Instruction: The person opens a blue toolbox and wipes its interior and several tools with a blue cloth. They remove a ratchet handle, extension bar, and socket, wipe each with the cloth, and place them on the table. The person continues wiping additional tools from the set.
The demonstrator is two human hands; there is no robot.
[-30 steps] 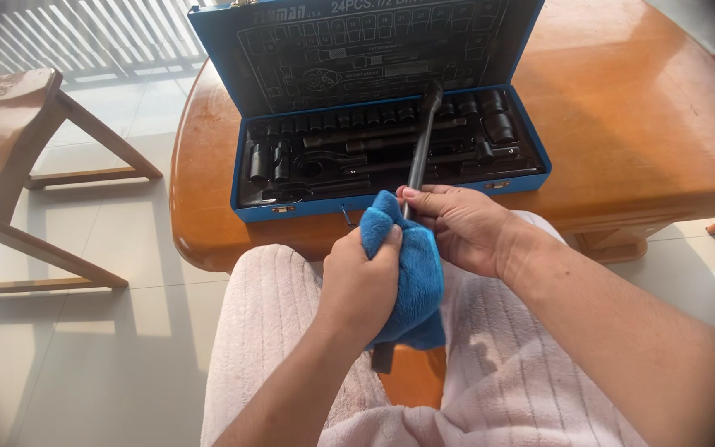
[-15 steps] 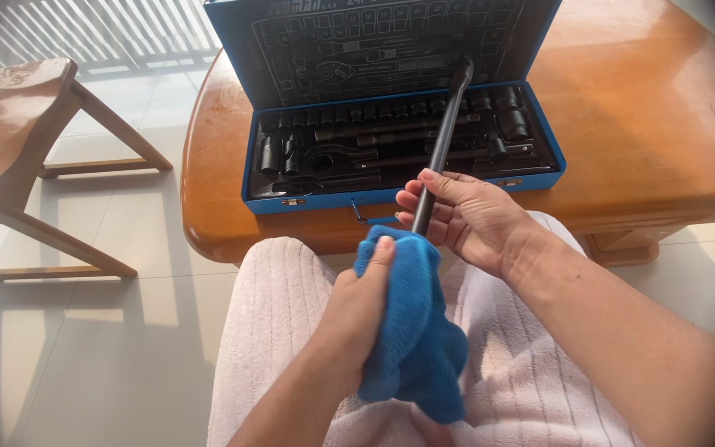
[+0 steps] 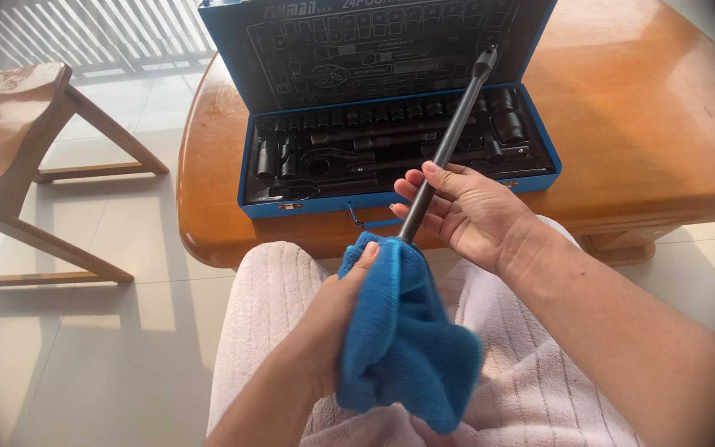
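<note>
The right hand curls loosely around the long black bar, tilting it up over the open blue socket case, so the left hand can clench the blue cloth around its lower end (steadying it above the lap).

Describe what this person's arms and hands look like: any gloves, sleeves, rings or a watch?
Both hands are bare: the left hand and the right hand show no gloves, rings or watch. Both forearms are uncovered as far as the picture reaches, with no sleeve in sight. The fingernails look short and plain.
</note>
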